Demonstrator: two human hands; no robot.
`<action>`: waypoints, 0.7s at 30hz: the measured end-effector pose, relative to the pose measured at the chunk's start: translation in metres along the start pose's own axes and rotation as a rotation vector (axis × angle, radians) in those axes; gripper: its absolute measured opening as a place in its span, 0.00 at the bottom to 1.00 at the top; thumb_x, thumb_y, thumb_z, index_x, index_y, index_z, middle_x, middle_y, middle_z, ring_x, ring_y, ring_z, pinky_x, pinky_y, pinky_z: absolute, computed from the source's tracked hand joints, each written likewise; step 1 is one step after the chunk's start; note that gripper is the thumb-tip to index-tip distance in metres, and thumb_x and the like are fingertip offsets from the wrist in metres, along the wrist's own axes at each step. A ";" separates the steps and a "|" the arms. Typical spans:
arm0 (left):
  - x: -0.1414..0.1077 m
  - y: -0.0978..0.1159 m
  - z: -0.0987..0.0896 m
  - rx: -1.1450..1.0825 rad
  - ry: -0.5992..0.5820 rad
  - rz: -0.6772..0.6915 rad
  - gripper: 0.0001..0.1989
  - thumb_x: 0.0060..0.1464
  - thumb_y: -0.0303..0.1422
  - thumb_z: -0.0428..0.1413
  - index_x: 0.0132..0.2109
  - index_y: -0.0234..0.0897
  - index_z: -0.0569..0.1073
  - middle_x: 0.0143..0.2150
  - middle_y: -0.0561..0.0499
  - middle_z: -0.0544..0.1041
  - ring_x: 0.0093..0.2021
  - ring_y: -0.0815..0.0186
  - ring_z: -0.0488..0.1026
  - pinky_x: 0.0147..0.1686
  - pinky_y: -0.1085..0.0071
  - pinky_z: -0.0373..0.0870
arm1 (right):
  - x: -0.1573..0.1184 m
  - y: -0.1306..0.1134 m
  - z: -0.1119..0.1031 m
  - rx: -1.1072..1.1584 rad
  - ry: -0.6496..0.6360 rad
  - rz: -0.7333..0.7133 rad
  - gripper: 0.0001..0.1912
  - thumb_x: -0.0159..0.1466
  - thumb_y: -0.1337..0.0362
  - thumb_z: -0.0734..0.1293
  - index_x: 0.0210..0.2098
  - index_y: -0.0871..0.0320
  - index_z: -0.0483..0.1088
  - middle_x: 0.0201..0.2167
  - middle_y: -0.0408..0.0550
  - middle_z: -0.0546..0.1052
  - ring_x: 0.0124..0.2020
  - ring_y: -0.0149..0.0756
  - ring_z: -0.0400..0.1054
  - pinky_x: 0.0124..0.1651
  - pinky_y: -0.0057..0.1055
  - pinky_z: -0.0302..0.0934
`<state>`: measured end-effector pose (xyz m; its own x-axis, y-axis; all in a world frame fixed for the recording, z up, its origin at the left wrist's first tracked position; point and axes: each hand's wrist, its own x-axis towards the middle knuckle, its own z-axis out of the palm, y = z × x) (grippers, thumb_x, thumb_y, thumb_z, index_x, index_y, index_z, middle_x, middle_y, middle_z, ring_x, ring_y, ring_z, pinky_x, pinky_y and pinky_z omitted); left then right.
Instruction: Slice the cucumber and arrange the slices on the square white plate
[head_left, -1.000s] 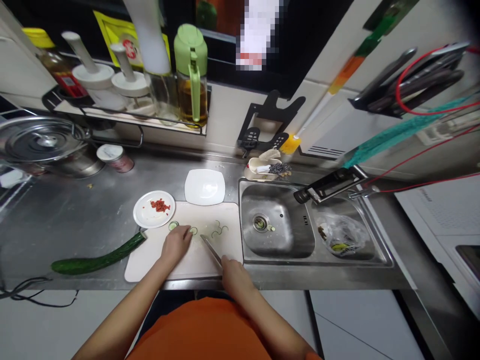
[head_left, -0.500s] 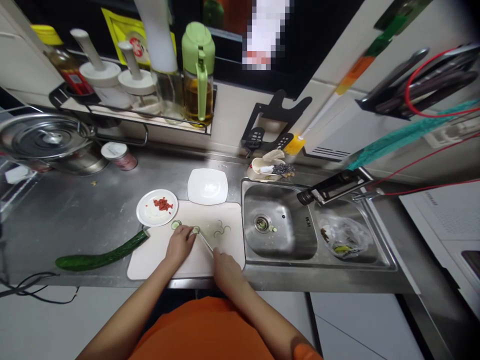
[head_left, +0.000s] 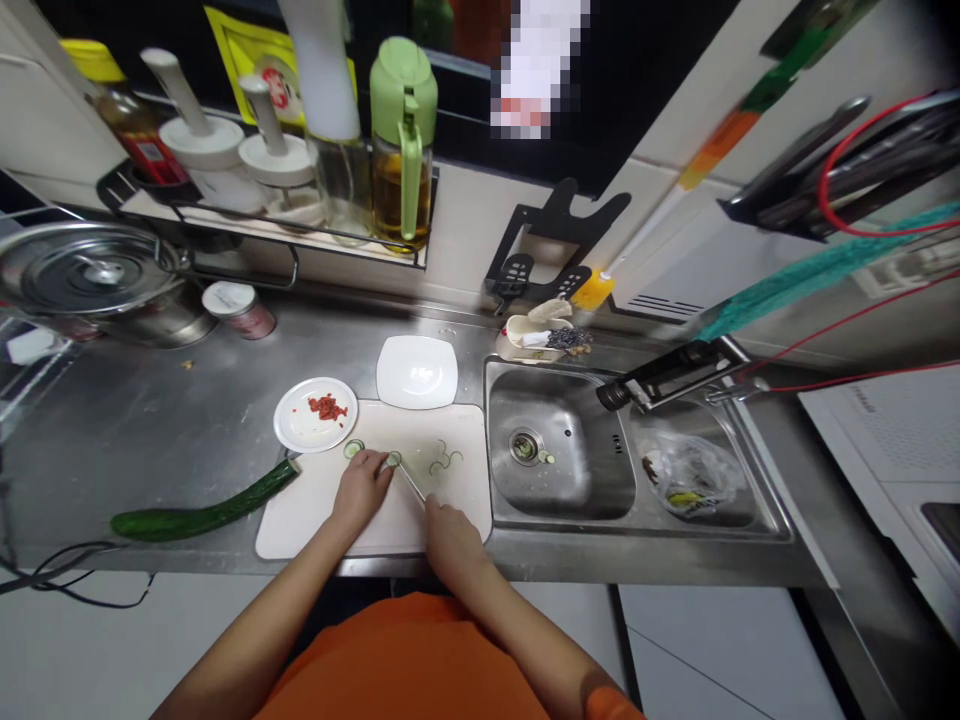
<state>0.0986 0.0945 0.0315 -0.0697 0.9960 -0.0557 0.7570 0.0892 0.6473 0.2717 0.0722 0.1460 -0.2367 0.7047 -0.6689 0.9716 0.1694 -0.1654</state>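
Observation:
My right hand is closed round the handle of a knife, its blade pointing up and left over the white cutting board. At the blade's tip is a cucumber slice, pinched by the fingertips of my left hand. More cucumber slices lie just beyond my left hand. Thin curved strips of cucumber peel rest on the board's right part. A long cut cucumber lies left of the board, its cut end by the board's edge.
Behind the board stand a white plate with red pieces and a white square dish. The double sink borders the board on the right, with a plastic bag in its far basin. A lidded pot and a can stand back left.
The view has shifted very slightly. Both hands, the knife and the cucumber slice keep nearly the same places on the board.

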 end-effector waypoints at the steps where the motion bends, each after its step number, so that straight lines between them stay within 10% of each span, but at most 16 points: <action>1: 0.000 0.000 0.000 -0.002 0.000 0.001 0.14 0.56 0.37 0.50 0.45 0.37 0.75 0.43 0.45 0.74 0.44 0.61 0.71 0.48 0.67 0.68 | 0.000 0.000 0.001 0.001 0.001 0.000 0.19 0.63 0.78 0.51 0.51 0.62 0.61 0.40 0.58 0.75 0.44 0.42 0.71 0.41 0.32 0.65; 21: 0.006 0.007 -0.004 -0.015 0.006 -0.083 0.12 0.51 0.35 0.52 0.41 0.36 0.75 0.40 0.45 0.76 0.43 0.59 0.71 0.48 0.64 0.66 | -0.005 0.008 0.009 0.054 -0.028 -0.020 0.21 0.62 0.79 0.52 0.54 0.63 0.59 0.42 0.57 0.74 0.47 0.42 0.69 0.45 0.32 0.61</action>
<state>0.1012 0.1009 0.0386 -0.1362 0.9851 -0.1051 0.7382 0.1716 0.6523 0.2811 0.0636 0.1412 -0.2565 0.6818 -0.6851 0.9653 0.1447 -0.2174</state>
